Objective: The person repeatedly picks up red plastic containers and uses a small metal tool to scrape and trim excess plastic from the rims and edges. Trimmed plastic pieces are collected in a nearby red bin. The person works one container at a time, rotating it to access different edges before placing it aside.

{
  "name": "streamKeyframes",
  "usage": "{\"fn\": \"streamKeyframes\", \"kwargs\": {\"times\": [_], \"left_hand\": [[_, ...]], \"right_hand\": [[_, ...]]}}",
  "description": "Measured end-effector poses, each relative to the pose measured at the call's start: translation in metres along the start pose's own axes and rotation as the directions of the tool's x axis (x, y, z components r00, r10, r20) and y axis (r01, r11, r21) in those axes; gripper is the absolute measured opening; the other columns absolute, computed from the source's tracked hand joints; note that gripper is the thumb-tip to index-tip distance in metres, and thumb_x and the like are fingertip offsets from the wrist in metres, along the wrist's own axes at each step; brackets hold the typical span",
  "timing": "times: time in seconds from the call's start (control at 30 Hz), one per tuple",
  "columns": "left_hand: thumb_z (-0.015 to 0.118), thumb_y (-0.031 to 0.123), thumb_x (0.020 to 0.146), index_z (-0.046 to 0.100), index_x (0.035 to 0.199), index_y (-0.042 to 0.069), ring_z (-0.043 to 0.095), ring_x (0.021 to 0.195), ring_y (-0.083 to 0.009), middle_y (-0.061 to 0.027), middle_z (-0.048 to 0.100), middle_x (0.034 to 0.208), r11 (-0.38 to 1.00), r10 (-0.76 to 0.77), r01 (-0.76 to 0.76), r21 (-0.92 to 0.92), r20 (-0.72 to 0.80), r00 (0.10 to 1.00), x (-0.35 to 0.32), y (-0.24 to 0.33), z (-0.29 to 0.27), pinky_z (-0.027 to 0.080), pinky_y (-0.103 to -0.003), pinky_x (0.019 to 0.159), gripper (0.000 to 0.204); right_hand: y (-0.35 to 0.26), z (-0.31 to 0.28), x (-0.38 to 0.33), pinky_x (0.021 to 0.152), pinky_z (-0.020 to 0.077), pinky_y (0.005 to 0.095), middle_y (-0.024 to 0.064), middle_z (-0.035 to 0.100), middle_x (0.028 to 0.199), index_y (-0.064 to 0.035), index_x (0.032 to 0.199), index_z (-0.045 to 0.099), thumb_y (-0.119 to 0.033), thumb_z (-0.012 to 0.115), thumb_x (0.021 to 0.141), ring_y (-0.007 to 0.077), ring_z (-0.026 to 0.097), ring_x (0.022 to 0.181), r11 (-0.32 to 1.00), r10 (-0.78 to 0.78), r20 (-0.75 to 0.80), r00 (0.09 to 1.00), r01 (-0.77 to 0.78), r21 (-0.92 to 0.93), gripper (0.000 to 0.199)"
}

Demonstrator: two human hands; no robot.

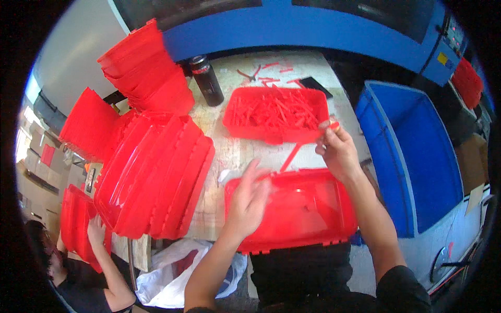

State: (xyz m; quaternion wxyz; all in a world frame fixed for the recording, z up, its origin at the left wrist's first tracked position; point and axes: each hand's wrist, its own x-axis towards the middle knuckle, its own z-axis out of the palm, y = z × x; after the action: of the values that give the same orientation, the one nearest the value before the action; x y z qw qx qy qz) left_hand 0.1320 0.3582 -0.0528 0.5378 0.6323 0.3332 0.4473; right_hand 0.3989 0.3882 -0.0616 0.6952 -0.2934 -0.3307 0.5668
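Note:
A shallow red plastic tray (pixel 292 208) with hinge lugs along its near edge lies in front of me at the table's near side. My left hand (pixel 249 201) hovers over its left end, blurred, fingers stretched and apart, with nothing in them. To the right and farther off, my right hand (pixel 336 148) is closed in a pinch on a small red plastic piece (pixel 334 125). It is beside the right corner of a red bin (pixel 245 131) filled with thin red plastic strips (pixel 276 109). A single red strip (pixel 290 156) lies between bin and tray.
Stacked red trays (pixel 156 177) fill the left side. A black bottle (pixel 207 81), pliers (pixel 250 74) and a dark phone (pixel 316 87) stand or lie behind. A blue crate (pixel 412 156) is at right. At lower left a co-worker's hand (pixel 96 232) touches red trays.

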Motion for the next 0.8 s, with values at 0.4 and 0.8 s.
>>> {"fn": "streamKeyframes", "kwargs": {"times": [0.4,0.8], "left_hand": [[0.047,0.012,0.102,0.057,0.109,0.006,0.057,0.123,-0.0296,-0.0173,0.062,0.127,0.41,-0.514,0.582,-0.702,0.35,0.783,-0.012,-0.03,0.126,0.045,-0.044,0.107,0.014],[0.042,0.033,0.107,0.057,0.131,0.003,0.057,0.121,-0.0231,-0.0115,0.062,0.127,0.519,-0.507,0.819,-0.245,0.683,0.526,0.024,-0.021,0.164,0.045,-0.04,0.104,0.041]], "right_hand": [[-0.021,-0.012,-0.181,0.088,0.0539,0.0422,0.01,0.064,0.11,-0.0098,0.109,0.07,0.001,0.072,0.076,0.0307,0.065,0.105,0.192,-0.109,0.376,0.92,0.391,-0.9,0.035],[-0.044,-0.059,-0.172,0.081,0.0524,0.0353,0.0057,0.064,0.102,-0.0091,0.103,0.068,-0.011,0.073,0.083,0.0242,0.064,0.094,0.022,-0.335,0.516,0.788,0.554,-0.832,0.021]]}}
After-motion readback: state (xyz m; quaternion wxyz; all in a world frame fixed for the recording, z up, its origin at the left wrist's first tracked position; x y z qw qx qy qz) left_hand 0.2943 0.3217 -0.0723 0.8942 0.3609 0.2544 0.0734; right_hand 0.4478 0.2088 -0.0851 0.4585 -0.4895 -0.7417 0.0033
